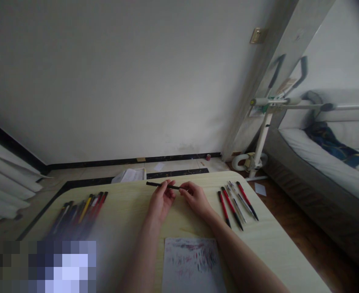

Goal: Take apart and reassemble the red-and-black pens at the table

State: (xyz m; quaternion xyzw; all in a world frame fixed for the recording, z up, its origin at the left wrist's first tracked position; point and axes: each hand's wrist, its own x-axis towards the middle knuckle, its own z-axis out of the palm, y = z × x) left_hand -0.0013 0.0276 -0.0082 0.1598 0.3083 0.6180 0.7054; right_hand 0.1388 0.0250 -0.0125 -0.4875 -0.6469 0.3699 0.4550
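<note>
A thin black pen is held level between my two hands over the far part of the table. My left hand is closed on its middle, with the thumb on top and the fingers curled underneath. My right hand pinches the pen's right end; whether a cap is there is hidden by the fingers. Nearer to me lies a white sheet of paper with dark and reddish scribbles. Right of my right hand, several pens lie side by side, some red and black, others clear.
On the table, at the left, lies a blurred group of pens, one of them yellow. Beyond the far edge, a box with papers is on the floor. White exercise equipment and a sofa stand at the right.
</note>
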